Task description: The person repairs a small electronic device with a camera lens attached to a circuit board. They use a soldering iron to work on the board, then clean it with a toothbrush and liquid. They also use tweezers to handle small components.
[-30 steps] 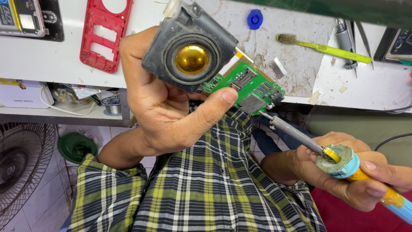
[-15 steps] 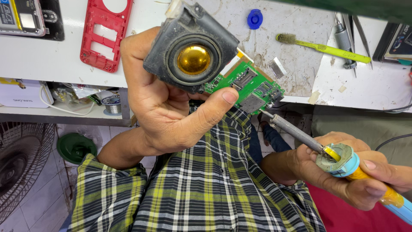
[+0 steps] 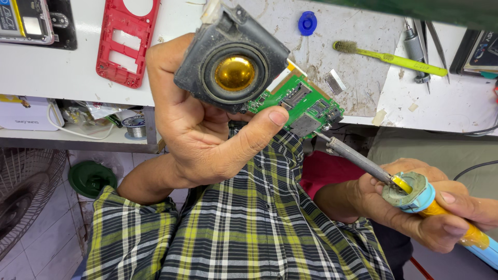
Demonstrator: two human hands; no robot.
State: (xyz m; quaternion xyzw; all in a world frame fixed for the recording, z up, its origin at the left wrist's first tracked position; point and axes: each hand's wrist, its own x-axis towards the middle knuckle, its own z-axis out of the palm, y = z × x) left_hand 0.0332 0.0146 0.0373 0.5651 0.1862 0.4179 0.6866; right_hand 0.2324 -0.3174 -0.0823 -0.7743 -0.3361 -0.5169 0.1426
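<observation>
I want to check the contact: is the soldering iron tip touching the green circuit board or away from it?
Touching, as far as visible: the soldering iron tip meets the lower edge of the green circuit board.

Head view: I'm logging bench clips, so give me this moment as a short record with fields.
left hand: left hand holds speaker and green board
right hand: right hand grips soldering iron
iron tip: at the board's lower edge
bench: red frame, toothbrush, blue cap
clothing: plaid shirt
</observation>
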